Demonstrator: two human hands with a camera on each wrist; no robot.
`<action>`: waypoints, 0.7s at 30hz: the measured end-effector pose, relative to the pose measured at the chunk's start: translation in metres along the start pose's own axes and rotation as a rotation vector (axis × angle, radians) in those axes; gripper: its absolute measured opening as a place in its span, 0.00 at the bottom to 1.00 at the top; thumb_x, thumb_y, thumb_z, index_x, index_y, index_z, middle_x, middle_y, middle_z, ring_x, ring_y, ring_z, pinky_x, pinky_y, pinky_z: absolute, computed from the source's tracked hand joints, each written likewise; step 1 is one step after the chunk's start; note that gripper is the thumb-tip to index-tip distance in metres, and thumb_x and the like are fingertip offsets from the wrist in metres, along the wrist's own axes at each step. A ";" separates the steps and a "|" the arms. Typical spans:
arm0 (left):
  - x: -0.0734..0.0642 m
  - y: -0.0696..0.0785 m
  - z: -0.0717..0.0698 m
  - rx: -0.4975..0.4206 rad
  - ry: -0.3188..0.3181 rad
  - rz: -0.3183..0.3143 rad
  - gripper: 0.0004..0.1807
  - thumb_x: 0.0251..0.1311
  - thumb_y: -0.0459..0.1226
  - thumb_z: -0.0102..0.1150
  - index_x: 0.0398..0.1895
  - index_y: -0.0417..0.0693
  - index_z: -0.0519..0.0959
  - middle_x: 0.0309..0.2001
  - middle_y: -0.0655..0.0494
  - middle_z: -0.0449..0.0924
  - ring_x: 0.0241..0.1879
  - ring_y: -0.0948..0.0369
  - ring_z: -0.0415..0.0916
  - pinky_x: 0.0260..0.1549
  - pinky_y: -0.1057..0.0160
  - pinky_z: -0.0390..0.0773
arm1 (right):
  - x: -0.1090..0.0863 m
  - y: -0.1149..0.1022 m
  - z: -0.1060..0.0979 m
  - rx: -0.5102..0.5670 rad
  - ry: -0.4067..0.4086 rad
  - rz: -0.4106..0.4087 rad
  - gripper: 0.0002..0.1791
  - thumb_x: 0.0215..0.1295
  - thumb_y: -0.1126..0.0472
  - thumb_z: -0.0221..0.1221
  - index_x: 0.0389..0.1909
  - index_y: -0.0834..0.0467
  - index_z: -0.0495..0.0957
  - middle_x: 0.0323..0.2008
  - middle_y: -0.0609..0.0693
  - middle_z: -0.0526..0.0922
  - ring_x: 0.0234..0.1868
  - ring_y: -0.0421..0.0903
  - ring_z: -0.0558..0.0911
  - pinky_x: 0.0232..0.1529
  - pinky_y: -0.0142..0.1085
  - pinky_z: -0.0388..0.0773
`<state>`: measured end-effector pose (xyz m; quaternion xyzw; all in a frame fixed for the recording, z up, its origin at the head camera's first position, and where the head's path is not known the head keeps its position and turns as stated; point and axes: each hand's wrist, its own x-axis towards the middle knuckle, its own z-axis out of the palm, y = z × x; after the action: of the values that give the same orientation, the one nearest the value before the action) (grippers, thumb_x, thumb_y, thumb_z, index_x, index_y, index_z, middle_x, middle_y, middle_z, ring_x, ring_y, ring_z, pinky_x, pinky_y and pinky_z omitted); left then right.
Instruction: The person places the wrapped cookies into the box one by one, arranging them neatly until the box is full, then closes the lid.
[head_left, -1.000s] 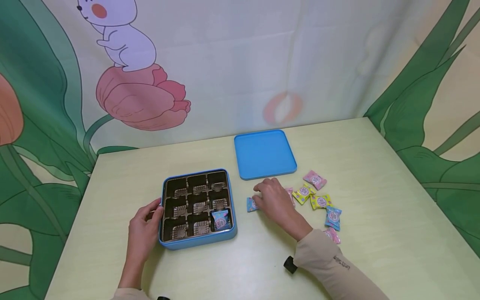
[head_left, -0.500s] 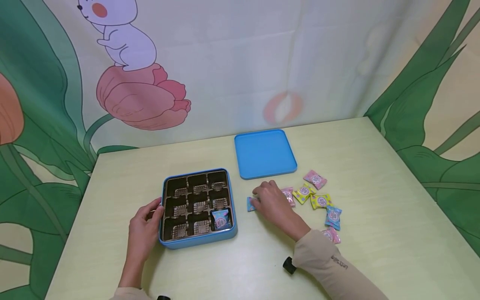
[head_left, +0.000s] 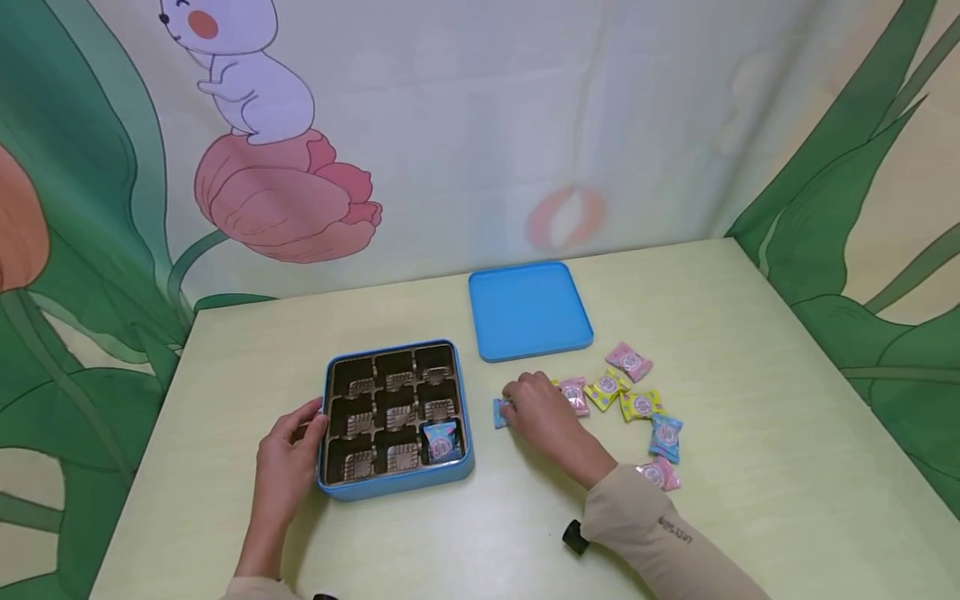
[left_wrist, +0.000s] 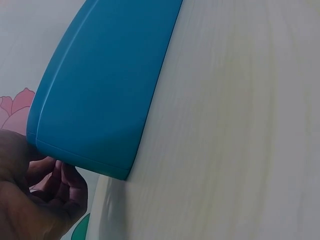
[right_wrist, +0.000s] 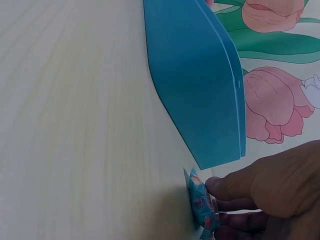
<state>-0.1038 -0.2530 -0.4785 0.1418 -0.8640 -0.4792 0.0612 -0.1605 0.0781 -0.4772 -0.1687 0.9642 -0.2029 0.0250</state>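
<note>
A blue square tin (head_left: 397,483) with a dark divided insert stands left of centre in the head view. One blue wrapped candy (head_left: 441,442) lies in its near right compartment. At the tin's left wall, my left hand (head_left: 288,454) grips the edge; in the left wrist view its curled fingers (left_wrist: 75,192) meet the tin's corner. Right of the tin, my right hand (head_left: 543,421) pinches another blue wrapped candy (right_wrist: 201,202) low over the table. From above, that hand hides most of this candy. Contact between candy and table cannot be judged.
A blue lid (head_left: 531,310) lies flat behind the candies. To the right of my right hand are pink candies (head_left: 630,362), yellow candies (head_left: 642,405) and a blue candy (head_left: 665,438). Another pink candy (head_left: 660,473) lies near my right sleeve (head_left: 637,508). A printed curtain (head_left: 450,125) hangs behind the table.
My right hand has shifted slightly toward me, uncovering more of the pink candy beside it and a bit of yellow. The left hand and the tin stay in place.
</note>
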 end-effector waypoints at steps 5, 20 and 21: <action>-0.001 -0.001 -0.001 0.003 -0.002 0.004 0.23 0.78 0.44 0.54 0.69 0.42 0.76 0.58 0.45 0.78 0.50 0.58 0.74 0.40 0.80 0.68 | -0.001 -0.003 0.000 0.009 -0.021 0.006 0.08 0.68 0.63 0.68 0.41 0.64 0.88 0.34 0.55 0.83 0.38 0.52 0.79 0.44 0.44 0.80; -0.002 0.000 0.000 -0.021 -0.001 0.008 0.23 0.78 0.44 0.55 0.69 0.43 0.77 0.59 0.46 0.78 0.47 0.65 0.73 0.40 0.79 0.69 | -0.006 -0.006 -0.007 0.009 -0.049 -0.025 0.07 0.61 0.74 0.61 0.26 0.63 0.80 0.25 0.53 0.73 0.31 0.51 0.73 0.34 0.43 0.74; -0.002 0.000 -0.001 -0.020 -0.001 0.008 0.23 0.78 0.44 0.55 0.69 0.43 0.77 0.59 0.46 0.78 0.47 0.64 0.73 0.40 0.79 0.69 | -0.006 -0.006 -0.008 0.009 -0.054 -0.023 0.07 0.61 0.74 0.61 0.26 0.63 0.80 0.25 0.53 0.73 0.31 0.52 0.73 0.34 0.43 0.74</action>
<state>-0.1019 -0.2526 -0.4778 0.1376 -0.8596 -0.4878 0.0640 -0.1536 0.0779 -0.4680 -0.1848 0.9603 -0.2030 0.0493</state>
